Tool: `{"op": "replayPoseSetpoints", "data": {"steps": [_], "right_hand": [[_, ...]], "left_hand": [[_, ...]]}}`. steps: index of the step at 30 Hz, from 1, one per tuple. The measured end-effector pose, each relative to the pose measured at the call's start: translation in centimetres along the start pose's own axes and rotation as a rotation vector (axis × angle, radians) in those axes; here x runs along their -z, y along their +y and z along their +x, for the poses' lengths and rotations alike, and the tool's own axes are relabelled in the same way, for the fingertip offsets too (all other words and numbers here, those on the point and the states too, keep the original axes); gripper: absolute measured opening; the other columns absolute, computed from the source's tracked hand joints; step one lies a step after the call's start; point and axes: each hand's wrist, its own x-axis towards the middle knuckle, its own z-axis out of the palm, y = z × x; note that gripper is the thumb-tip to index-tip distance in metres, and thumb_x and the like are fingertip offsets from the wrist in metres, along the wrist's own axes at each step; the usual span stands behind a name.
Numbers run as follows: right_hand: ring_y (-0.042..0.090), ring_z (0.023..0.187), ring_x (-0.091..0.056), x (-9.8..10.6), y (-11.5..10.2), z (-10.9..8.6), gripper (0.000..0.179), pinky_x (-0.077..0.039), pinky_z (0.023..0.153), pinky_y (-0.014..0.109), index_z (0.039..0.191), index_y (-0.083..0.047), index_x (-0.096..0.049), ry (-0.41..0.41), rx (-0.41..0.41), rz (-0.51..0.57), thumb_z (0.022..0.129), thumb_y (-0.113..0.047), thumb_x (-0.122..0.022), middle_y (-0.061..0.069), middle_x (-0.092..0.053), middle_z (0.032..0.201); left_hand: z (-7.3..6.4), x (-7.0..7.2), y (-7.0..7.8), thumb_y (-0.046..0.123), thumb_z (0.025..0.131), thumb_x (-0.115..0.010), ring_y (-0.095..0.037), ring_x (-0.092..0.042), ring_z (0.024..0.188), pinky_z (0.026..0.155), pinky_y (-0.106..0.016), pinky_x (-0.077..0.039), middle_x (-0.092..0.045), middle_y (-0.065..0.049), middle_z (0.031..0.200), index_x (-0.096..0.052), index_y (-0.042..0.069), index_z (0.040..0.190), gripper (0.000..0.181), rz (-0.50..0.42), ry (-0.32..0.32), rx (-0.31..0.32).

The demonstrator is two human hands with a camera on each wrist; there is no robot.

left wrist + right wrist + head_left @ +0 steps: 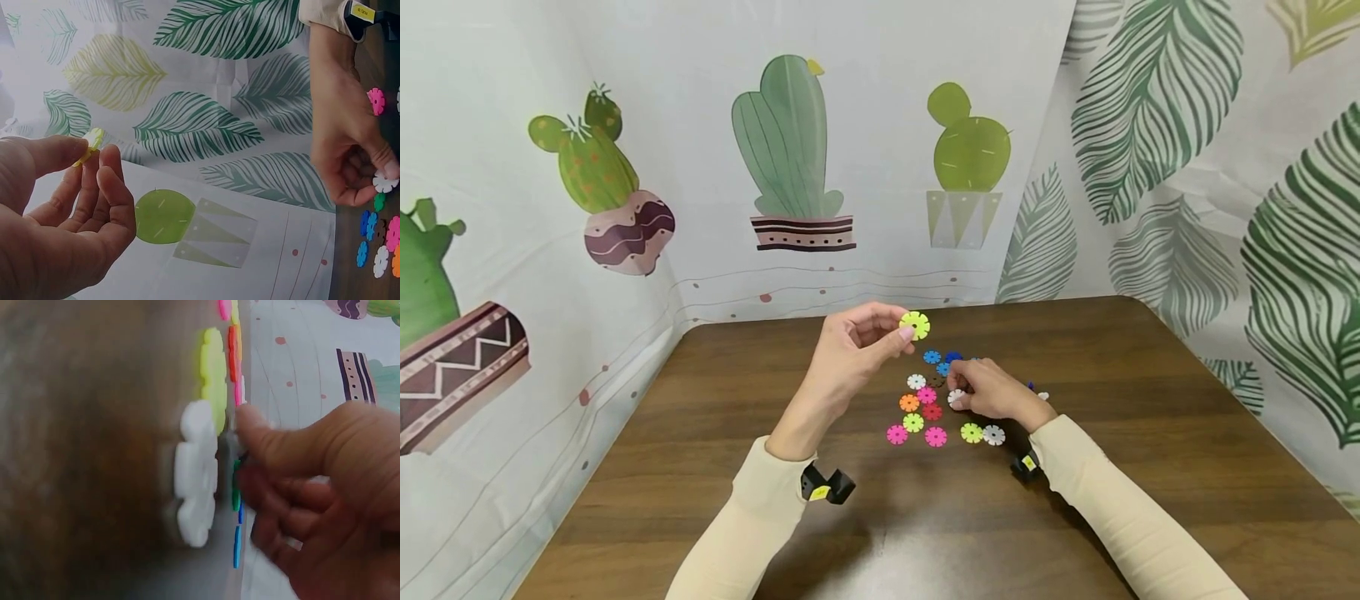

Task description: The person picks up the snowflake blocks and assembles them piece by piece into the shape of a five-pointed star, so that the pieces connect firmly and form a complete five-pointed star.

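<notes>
Raised above the table, my left hand [859, 343] pinches a yellow-green notched plastic disc [915, 326] between thumb and fingers; the left wrist view shows this disc [92, 145] nearly edge-on. Low over the scattered discs, my right hand [996, 392] pinches a white notched disc [955, 399] at the thumb tip. That white disc [385, 182] also shows in the left wrist view. Around the right hand lie a red disc [932, 412], a pink disc [927, 396], a blue disc [932, 357] and another white disc [916, 382].
Nearer me on the wooden table [700, 467] lie a yellow-green disc [972, 432] touching a white disc [994, 435], and two pink discs, one of them [936, 437] in the middle. An orange disc [909, 402] sits on the left. Patterned cloth [880, 167] hangs behind the table.
</notes>
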Motion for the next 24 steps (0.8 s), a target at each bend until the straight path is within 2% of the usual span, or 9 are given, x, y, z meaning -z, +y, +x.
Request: {"op": "replayPoseSetpoints", "data": {"steps": [3, 6, 12, 15, 19, 24], "right_hand": [[0.01, 0.073, -0.059, 0.5, -0.5, 0.2, 0.013, -0.049, 0.068, 0.026, 0.094, -0.01, -0.069, 0.056, 0.002, 0.115, 0.095, -0.006, -0.081, -0.001, -0.07, 0.081], [0.012, 0.076, -0.063, 1.8, -1.6, 0.0, 0.007, -0.053, 0.069, 0.026, 0.098, -0.01, -0.075, 0.16, -0.002, 0.201, 0.095, -0.005, -0.08, 0.002, -0.075, 0.086], [0.016, 0.075, -0.067, 5.5, -5.4, -1.2, 0.013, -0.054, 0.066, 0.024, 0.107, -0.011, -0.08, 0.395, 0.016, 0.311, 0.095, -0.013, -0.084, 0.006, -0.08, 0.092], [0.015, 0.07, -0.066, 6.9, -7.2, -2.0, 0.016, -0.053, 0.061, 0.024, 0.108, -0.012, -0.081, 0.478, 0.044, 0.354, 0.094, -0.017, -0.085, 0.006, -0.081, 0.093], [0.014, 0.068, -0.067, 7.7, -8.9, -2.9, 0.014, -0.053, 0.059, 0.022, 0.105, -0.011, -0.08, 0.547, 0.101, 0.401, 0.093, -0.015, -0.086, 0.007, -0.08, 0.093], [0.009, 0.072, -0.07, 7.9, -10.2, -3.4, 0.015, -0.059, 0.067, 0.02, 0.1, -0.008, -0.079, 0.627, 0.244, 0.437, 0.089, -0.002, -0.086, 0.007, -0.079, 0.09]], "left_hand": [[0.0, 0.1, 0.0, 0.005, 0.098, -0.076, -0.01, -0.074, 0.077, 0.073, -0.021, -0.056, -0.077, 0.006, 0.088, -0.074, -0.003, 0.116, 0.02, -0.001, 0.007, 0.008], [0.0, 0.3, 0.0, 0.006, 0.098, -0.076, -0.01, -0.074, 0.078, 0.073, -0.022, -0.056, -0.077, 0.006, 0.088, -0.075, -0.002, 0.116, 0.02, 0.008, 0.016, 0.016], [0.1, 0.4, 0.1, 0.009, 0.098, -0.077, -0.011, -0.072, 0.077, 0.073, -0.023, -0.056, -0.076, 0.006, 0.086, -0.076, 0.001, 0.115, 0.019, 0.038, 0.025, 0.019], [0.1, 0.5, 0.2, 0.011, 0.098, -0.077, -0.012, -0.071, 0.075, 0.072, -0.024, -0.054, -0.074, 0.006, 0.083, -0.076, 0.002, 0.114, 0.018, 0.056, 0.031, 0.022], [0.1, 0.5, 0.3, 0.011, 0.098, -0.077, -0.011, -0.071, 0.073, 0.071, -0.024, -0.054, -0.074, 0.007, 0.078, -0.076, 0.001, 0.114, 0.018, 0.059, 0.035, 0.027], [0.1, 0.4, 0.3, 0.007, 0.098, -0.075, -0.012, -0.073, 0.071, 0.071, -0.023, -0.058, -0.076, 0.008, 0.075, -0.075, -0.003, 0.115, 0.019, 0.033, 0.017, 0.032]]}}
